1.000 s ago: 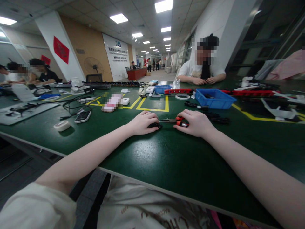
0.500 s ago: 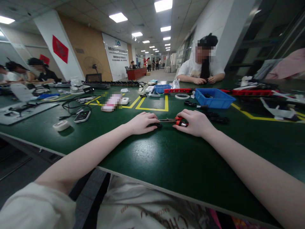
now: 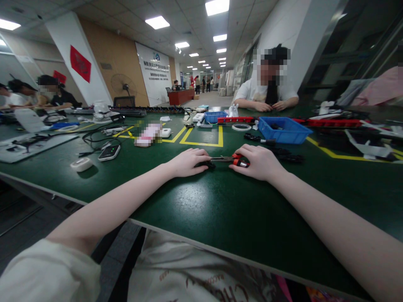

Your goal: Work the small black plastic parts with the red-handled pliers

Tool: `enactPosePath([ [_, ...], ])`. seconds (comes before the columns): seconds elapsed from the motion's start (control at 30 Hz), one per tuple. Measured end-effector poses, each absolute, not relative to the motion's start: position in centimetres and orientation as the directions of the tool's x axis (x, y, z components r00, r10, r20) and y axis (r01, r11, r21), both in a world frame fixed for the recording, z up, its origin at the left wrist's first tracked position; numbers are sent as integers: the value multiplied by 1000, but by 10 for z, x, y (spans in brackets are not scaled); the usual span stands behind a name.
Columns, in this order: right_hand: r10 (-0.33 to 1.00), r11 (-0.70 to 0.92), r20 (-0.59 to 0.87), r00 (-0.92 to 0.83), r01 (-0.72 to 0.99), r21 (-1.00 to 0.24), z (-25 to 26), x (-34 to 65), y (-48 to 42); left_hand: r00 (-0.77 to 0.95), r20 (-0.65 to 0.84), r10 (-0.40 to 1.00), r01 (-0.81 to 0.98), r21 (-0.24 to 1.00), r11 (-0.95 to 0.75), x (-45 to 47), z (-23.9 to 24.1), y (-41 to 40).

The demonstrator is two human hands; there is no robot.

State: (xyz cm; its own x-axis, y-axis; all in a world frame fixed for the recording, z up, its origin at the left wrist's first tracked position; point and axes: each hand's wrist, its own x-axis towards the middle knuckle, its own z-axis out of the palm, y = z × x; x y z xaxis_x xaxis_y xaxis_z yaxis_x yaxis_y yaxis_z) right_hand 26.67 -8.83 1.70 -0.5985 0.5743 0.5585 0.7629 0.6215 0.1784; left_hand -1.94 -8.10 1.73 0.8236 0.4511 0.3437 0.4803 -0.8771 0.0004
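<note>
My right hand [image 3: 260, 162] is closed around the red and black handles of a pair of long-nose pliers [image 3: 241, 162]. The thin metal jaws point left and reach the fingertips of my left hand [image 3: 191, 162]. That hand is closed on a small black piece [image 3: 210, 165], mostly hidden by the fingers; its kind cannot be made out. The jaw tips meet the piece at my left fingertips, but whether they grip it does not show. Both hands are just above the green tabletop [image 3: 201, 235].
Ahead are a blue bin [image 3: 283, 131], black cables [image 3: 288, 155] and a tape roll [image 3: 242, 126]. To the left lie a pink phone [image 3: 147, 135], a white-edged device [image 3: 109, 152] and a small white case [image 3: 81, 164]. A person [image 3: 267, 90] sits across the table.
Both hands and the pliers hold nearly the same position. The whole view has shifted very slightly.
</note>
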Motion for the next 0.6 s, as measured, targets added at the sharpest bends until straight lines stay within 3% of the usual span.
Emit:
enactPosePath([
  [0.37, 581, 629, 516, -629, 750, 206, 18, 266, -89, 810, 368, 457, 444, 124, -887, -19, 15, -80],
  [0.6, 570, 637, 508, -645, 738, 223, 18, 265, -89, 808, 382, 448, 431, 134, -892, -19, 16, -80],
])
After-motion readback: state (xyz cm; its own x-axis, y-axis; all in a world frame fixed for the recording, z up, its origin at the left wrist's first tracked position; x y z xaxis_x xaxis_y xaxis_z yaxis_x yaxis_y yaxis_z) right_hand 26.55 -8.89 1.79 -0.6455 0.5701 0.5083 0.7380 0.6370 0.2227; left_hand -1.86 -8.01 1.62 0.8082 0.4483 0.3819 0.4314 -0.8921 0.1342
